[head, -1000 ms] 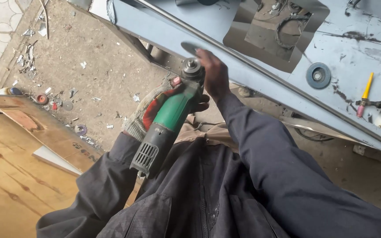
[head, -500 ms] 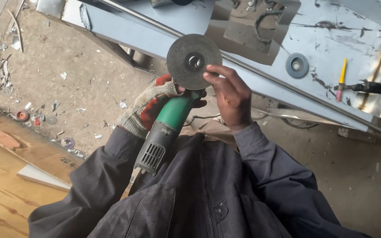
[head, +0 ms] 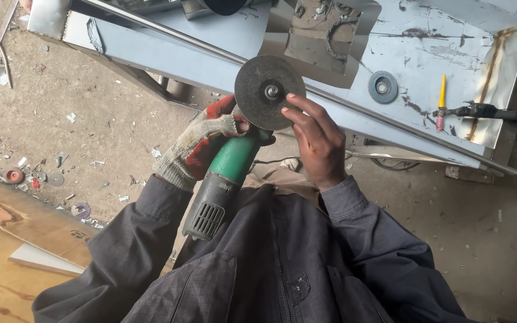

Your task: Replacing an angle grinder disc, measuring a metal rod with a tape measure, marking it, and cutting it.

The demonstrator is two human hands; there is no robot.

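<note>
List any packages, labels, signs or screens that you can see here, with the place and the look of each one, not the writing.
None in view: no package, sign or screen, and no readable label on the green angle grinder held by the gloved left hand, while the bare right hand touches its dark disc.
Spare grey disc: round, loose on the metal workbench.

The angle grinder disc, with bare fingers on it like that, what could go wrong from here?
1. The right hand is bare and its fingers touch the disc; an accidental start could probably cut them.
2. Only the gloved left hand holds the angle grinder, in mid-air over the lap, so it might slip.
</note>
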